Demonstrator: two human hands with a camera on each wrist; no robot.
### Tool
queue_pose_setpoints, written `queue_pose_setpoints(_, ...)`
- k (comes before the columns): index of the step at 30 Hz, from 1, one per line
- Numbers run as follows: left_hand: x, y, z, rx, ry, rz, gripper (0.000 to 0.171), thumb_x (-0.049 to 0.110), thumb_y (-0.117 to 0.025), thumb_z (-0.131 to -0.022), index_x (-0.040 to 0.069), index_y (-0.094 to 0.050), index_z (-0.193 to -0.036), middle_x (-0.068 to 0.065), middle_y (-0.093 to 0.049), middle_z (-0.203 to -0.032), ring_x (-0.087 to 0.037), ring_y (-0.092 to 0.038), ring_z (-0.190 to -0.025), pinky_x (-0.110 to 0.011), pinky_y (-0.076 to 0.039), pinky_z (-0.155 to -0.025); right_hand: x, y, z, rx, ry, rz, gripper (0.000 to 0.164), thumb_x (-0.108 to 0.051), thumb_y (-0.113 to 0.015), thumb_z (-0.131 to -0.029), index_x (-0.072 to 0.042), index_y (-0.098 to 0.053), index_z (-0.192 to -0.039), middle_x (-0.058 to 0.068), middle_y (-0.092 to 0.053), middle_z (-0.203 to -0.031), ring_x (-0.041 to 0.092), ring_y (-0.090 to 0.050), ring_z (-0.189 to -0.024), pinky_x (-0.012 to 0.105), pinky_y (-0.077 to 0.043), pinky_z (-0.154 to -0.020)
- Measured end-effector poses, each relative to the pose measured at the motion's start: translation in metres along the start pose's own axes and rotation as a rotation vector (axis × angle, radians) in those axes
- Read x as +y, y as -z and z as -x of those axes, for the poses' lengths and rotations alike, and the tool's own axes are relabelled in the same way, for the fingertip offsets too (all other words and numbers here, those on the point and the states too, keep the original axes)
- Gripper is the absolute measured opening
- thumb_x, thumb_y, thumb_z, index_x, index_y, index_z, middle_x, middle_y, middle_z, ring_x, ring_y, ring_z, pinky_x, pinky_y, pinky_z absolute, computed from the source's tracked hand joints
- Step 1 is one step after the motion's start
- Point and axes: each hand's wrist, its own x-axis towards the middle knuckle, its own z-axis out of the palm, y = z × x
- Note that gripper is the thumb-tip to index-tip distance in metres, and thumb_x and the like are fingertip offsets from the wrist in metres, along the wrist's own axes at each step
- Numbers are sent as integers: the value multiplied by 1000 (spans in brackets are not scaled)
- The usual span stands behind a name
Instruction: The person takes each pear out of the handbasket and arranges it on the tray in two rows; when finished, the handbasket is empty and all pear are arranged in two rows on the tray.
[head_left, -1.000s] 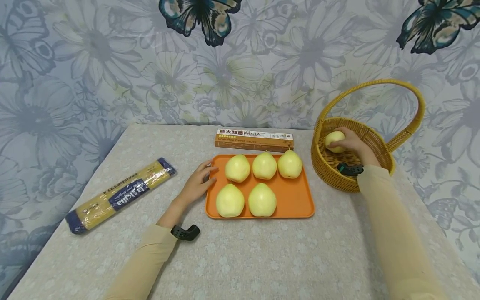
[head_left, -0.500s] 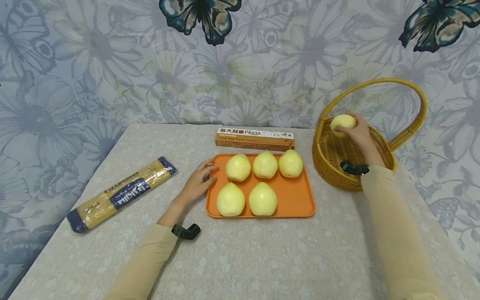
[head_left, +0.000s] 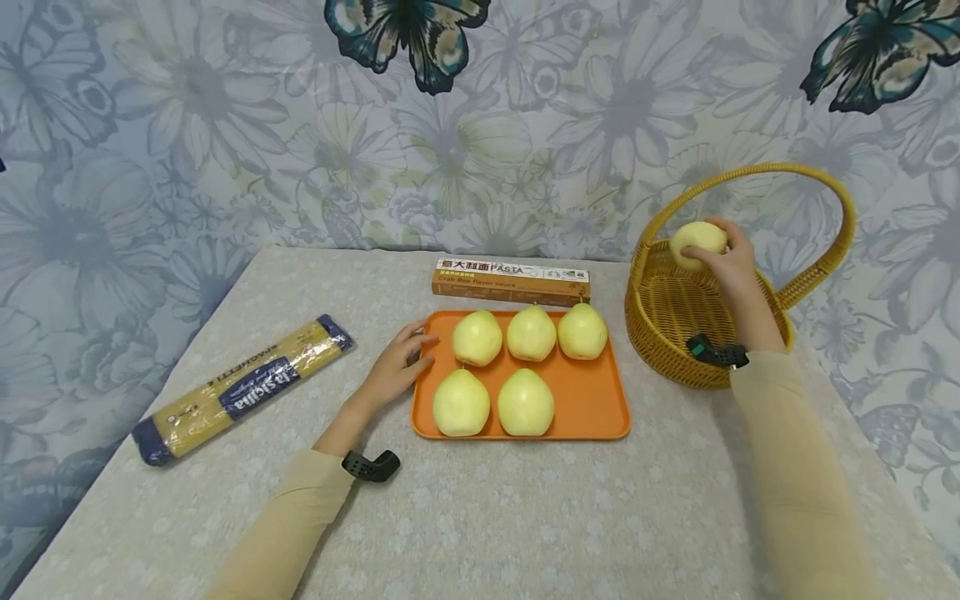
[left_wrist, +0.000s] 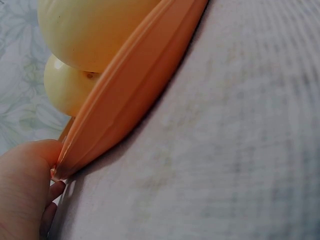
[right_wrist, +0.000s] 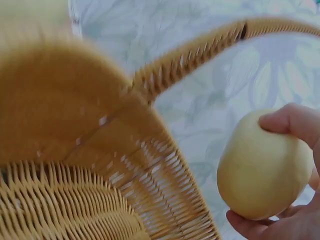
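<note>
In the head view my right hand [head_left: 731,262] grips a pale yellow pear [head_left: 697,243] just over the basket's rim. The thumb and fingers curl round the pear [right_wrist: 262,165] in the right wrist view, beside the wicker basket [head_left: 643,327]. My left hand [head_left: 395,364] holds the left edge of an orange tray [head_left: 588,404], near its far corner. The left wrist view has the thumb on the tray's rim [left_wrist: 117,95] and fingers partly hidden below it. Several pears [head_left: 525,402] sit on the tray in two rows.
A pasta box [head_left: 510,282] lies behind the tray. Left of the left hand is a spaghetti packet [head_left: 243,390], set at a slant. The basket's tall handle [head_left: 840,217] arches on the right, in front of a flowered cloth backdrop [head_left: 450,158].
My right hand has lifted the pear from inside the basket up to above its rim, shifting slightly right. The left hand has stayed at the tray's edge.
</note>
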Motion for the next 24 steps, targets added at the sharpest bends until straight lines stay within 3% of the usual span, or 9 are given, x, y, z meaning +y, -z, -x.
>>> queue_pose_setpoints(5, 0, -1, 1, 0, 8, 0, 37, 20, -57, -96, 3, -57, -129, -14, -32, -153, -37, -31, -141, -53, -31, -114, 0, 0, 23, -26, 68, -63, 65, -9, -71, -84, -16, -41, -140, -9, -38, -126, 5, -43, -103, 8, -47, -69)
queue_pose_setpoints(15, 2, -2, 2, -3, 17, 9, 36, 19, -57, -96, 3, -58, -129, -14, -31, -153, -37, -32, -141, -52, -34, -112, -14, -17, 82, -172, 116, -32, 65, -6, -70, -84, -16, -42, -142, -15, -41, -125, 5, -49, -103, 11, -50, -73)
queue_pose_setpoints(20, 2, -1, 1, 2, 26, 15, 35, 19, -56, -96, 3, -58, -128, -13, -31, -154, -36, -33, -140, -51, -35, -112, -16, -36, 112, -291, 197, -23, 63, -1, -69, -83, -17, -44, -139, -12, -44, -127, 5, -51, -106, 13, -51, -76)
queue_pose_setpoints(24, 1, -1, 1, 7, 15, 6, 35, 18, -57, -96, 2, -58, -127, -14, -32, -153, -37, -34, -139, -52, -34, -112, -10, -52, 131, -353, 206, -6, 66, 2, -70, -82, -13, -41, -139, -13, -44, -127, 3, -50, -109, 13, -51, -79)
